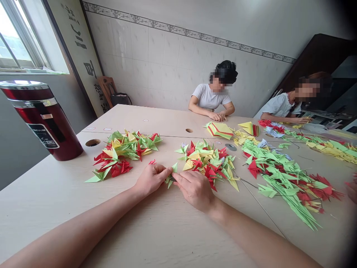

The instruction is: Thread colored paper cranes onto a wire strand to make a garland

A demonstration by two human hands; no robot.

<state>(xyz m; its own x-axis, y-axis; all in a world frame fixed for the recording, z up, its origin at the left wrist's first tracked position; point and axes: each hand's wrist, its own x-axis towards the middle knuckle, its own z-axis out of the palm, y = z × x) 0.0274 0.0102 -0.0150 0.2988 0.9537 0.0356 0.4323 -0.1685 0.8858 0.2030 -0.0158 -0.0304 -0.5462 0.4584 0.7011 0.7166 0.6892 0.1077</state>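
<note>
Between my two hands is a green paper crane [174, 168], its pointed tips showing above and below my fingers. My left hand [153, 178] pinches it from the left, thumb and forefinger closed. From the right, my right hand [195, 188] closes its fingers on the same crane; part of the paper is hidden there. Just behind my right hand lies a heap of red, yellow and green folded cranes [208, 158]. Another heap of cranes [125, 147] spreads out beyond my left hand.
A dark red vacuum flask [52, 123] stands at the left by a cable hole [93, 142]. Square paper sheets [220, 130] are stacked farther back. More strung cranes [281, 178] cover the right side. Two people sit across the table [125, 230].
</note>
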